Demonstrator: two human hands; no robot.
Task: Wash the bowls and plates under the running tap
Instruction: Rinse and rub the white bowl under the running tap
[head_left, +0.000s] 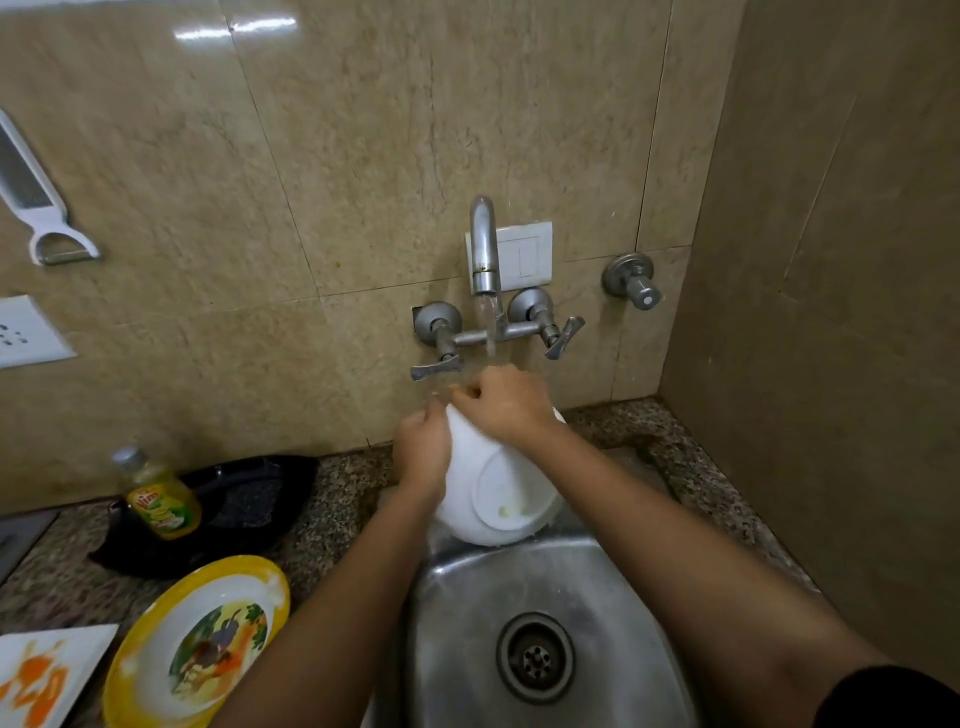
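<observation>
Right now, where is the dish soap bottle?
In the head view, the dish soap bottle stands on the counter left of the sink, against a black pan, behind the yellow plate.

**Illumination and Picture Quality**

The scene is lit moderately by warm overhead light. Two white glare patches (234, 27) are reflected on the wall tiles (363, 130) at top left. Soft highlights are seen on the steel sink (613, 597) and the tap (483, 239). The right-hand wall is shaded. Straight lines are bowed near the edges by wide-angle distortion. Slight softness is noted throughout; the water stream (490, 327) is blurred.
</observation>
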